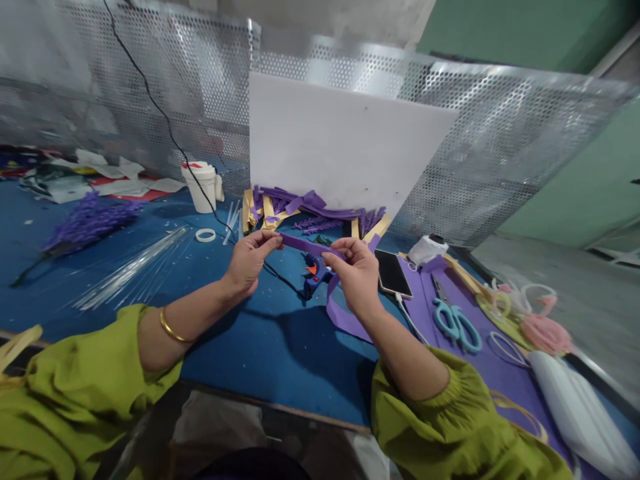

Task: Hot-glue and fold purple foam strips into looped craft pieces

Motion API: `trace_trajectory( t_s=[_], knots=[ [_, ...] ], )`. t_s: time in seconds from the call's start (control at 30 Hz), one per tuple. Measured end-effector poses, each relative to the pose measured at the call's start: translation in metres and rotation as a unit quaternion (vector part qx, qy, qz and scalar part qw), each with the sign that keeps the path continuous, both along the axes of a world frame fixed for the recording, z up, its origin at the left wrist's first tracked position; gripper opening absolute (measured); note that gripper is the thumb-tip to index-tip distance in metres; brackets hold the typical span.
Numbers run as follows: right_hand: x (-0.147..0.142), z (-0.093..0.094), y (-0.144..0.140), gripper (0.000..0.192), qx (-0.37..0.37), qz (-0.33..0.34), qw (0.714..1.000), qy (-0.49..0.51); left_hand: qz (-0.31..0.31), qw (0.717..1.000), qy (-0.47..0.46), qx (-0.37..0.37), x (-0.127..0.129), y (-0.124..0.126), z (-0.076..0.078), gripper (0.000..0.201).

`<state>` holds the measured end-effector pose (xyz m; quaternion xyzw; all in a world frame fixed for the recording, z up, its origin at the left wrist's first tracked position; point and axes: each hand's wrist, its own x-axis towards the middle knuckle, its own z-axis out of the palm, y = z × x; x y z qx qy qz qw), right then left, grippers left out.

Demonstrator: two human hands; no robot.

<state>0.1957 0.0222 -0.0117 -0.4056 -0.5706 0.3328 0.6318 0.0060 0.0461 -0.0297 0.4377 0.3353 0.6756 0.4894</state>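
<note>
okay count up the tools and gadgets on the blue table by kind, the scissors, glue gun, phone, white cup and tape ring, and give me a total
Scissors: 1
Glue gun: 1
Phone: 1
White cup: 1
Tape ring: 1
Total: 5

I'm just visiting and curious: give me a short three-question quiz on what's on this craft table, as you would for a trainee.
1. True or false: both hands hold the purple strip.
2. What lies on the blue table just beyond the right hand? A) a glue gun B) a hammer C) a stapler
3. Fill in: the teal ___ lie to the right of the phone.

Key:
1. True; the left hand pinches one end, the right hand the other.
2. A, the blue glue gun.
3. scissors.
</note>
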Motion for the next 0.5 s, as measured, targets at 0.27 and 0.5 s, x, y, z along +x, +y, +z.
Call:
trace_trajectory(
  t_s=[0.27,0.5],
  knots=[
    [-0.001,-0.004,-0.005,0.014,0.047,-0.041,0.990,-0.123,0.058,0.973,0.184,0.130,-0.004,-0.008,0.005,0.030],
    [-0.004,-0.005,-0.015,0.011,0.112,-0.062,0.966,-0.226,0.082,0.895,0.347,0.267,-0.004,-0.021,0.013,0.012]
  ],
)
